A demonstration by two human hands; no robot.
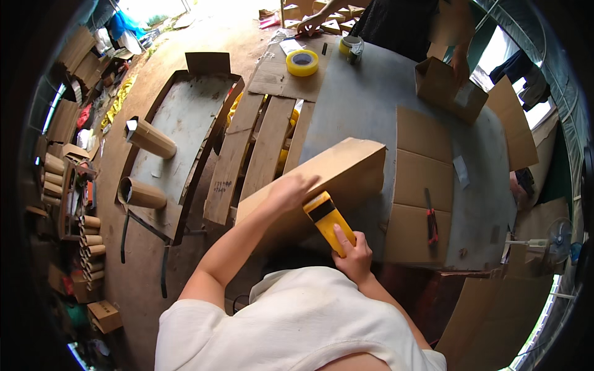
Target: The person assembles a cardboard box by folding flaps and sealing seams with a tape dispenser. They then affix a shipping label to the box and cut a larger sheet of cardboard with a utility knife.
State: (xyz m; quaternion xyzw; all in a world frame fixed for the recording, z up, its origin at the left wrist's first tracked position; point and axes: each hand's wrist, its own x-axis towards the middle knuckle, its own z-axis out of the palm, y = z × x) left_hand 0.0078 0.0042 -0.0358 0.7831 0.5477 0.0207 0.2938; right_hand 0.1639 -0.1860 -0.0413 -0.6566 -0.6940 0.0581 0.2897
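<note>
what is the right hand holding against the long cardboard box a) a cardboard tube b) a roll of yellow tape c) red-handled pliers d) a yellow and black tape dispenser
d: the right hand grips a yellow and black tape dispenser pressed to the cardboard box, which the left hand steadies.

A roll of yellow tape lies flat on a cardboard sheet at the far end of the grey bench. Nearer, a flattened brown carton is spread out on the bench, with a red-handled tool lying on its lower panel. Across the bench another person's hand rests on an open cardboard box. Left of the bench are bare wooden slats, and beyond them a shallow dark-rimmed tray with two cardboard tubes lying at its left edge. More tubes are stacked at the far left on the floor.
</note>
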